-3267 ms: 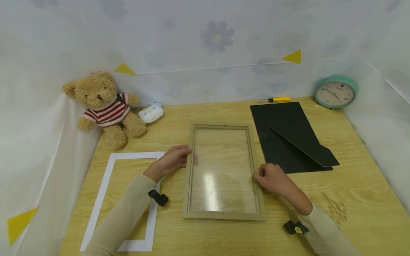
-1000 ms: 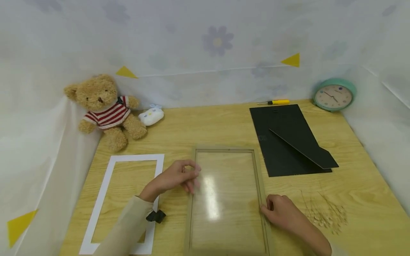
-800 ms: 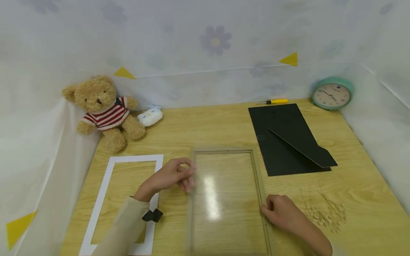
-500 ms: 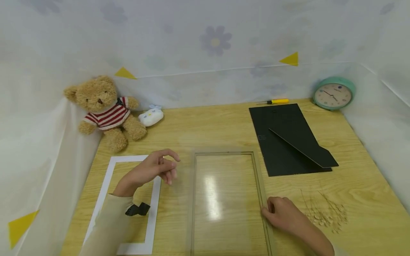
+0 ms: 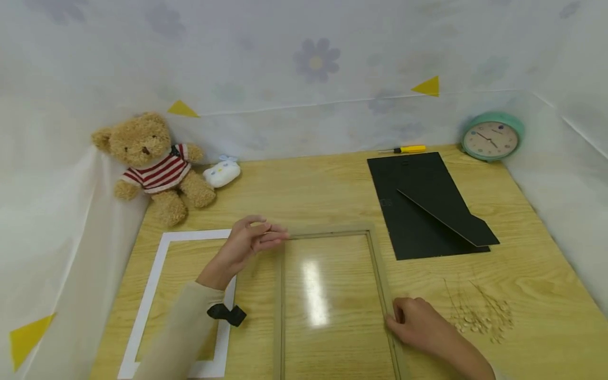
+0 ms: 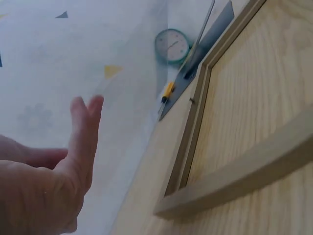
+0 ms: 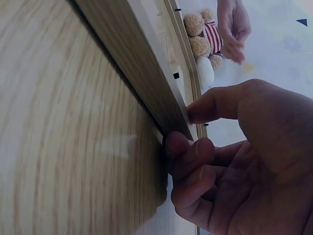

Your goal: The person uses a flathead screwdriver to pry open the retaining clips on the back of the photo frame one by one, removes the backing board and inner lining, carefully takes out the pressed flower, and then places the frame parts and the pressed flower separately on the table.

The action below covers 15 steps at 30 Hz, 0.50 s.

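Note:
A light wooden picture frame [image 5: 378,266] lies at the middle front of the table, running past the head view's lower edge. A bright glare shows inside it. My right hand [image 5: 423,324] pinches its right side; in the right wrist view the thumb lies on one face and curled fingers sit below the rail. My left hand [image 5: 244,245] is by the frame's far left corner, fingers extended and holding nothing. In the left wrist view it appears apart from the frame [image 6: 234,178]. A white paper mat [image 5: 155,279] lies at left, partly under the left forearm.
A black backing board [image 5: 413,174] with a raised stand lies at right, a yellow screwdriver [image 5: 413,149] behind it. Dried flower stems [image 5: 482,316] lie beside my right hand. A teddy bear [image 5: 157,174], small white plush [image 5: 222,173] and green clock [image 5: 491,138] stand at the back.
The picture frame has come nearer me, my right hand keeping hold. My left hand let go of its left side, swung left, then came back to the far left corner.

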Motion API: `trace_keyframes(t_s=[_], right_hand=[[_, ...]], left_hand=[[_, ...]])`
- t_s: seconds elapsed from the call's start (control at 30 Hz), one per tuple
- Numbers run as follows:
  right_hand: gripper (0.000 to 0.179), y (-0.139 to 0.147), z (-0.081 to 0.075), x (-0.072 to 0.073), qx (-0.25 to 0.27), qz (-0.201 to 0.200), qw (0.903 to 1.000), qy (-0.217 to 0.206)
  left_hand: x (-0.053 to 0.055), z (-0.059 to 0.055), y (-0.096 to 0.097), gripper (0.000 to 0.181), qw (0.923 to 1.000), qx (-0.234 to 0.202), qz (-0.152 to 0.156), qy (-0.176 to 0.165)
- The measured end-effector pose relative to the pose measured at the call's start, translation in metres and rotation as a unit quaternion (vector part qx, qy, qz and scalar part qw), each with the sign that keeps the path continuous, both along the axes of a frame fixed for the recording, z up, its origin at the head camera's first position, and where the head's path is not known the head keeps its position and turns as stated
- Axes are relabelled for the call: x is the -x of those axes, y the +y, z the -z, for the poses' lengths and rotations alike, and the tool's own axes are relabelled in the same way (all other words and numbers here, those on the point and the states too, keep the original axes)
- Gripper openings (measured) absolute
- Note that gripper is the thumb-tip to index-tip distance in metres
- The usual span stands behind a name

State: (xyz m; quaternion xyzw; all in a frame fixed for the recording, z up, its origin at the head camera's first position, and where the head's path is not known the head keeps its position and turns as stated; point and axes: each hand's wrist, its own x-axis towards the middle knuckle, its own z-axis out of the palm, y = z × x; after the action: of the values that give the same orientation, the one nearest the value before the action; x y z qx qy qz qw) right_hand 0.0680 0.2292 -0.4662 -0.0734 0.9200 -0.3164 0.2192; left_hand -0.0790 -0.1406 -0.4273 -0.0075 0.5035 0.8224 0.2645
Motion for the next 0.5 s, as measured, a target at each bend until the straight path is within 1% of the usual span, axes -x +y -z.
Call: trace_keyframes(t_s=[0.03, 0.07, 0.13, 0.2, 0.3, 0.37, 0.43, 0.5], right_hand=[[0.033, 0.000, 0.000, 0.000, 0.003, 0.000, 1.0000, -0.007], [0.033, 0.000, 0.000, -0.001, 0.004, -0.001, 0.9999, -0.011], [0.032, 0.000, 0.001, -0.001, 0.004, -0.003, 0.9999, -0.016], [0.032, 0.000, 0.001, -0.002, 0.004, -0.005, 0.9998, -0.018], [0.033, 0.000, 0.001, -0.003, 0.003, -0.007, 0.9999, -0.015], [0.033, 0.000, 0.001, -0.004, 0.002, -0.007, 0.9999, -0.011], [0.033, 0.000, 0.001, -0.004, 0.001, -0.006, 1.0000, -0.007], [0.033, 0.000, 0.002, -0.004, 0.000, -0.004, 1.0000, -0.004]], left_hand=[[0.001, 0.002, 0.006, 0.004, 0.9997, -0.017, -0.014, -0.011], [0.002, 0.004, 0.011, 0.007, 0.9988, -0.033, -0.028, -0.021], [0.003, 0.007, 0.020, 0.015, 0.9954, -0.070, -0.050, -0.043], [0.005, 0.009, 0.029, 0.018, 0.9914, -0.096, -0.067, -0.059], [0.008, 0.012, 0.040, 0.017, 0.9858, -0.125, -0.078, -0.081], [0.010, 0.014, 0.046, 0.012, 0.9829, -0.137, -0.076, -0.096], [0.012, 0.015, 0.051, 0.010, 0.9785, -0.150, -0.075, -0.120], [0.015, 0.017, 0.054, 0.024, 0.9747, -0.158, -0.072, -0.141]])
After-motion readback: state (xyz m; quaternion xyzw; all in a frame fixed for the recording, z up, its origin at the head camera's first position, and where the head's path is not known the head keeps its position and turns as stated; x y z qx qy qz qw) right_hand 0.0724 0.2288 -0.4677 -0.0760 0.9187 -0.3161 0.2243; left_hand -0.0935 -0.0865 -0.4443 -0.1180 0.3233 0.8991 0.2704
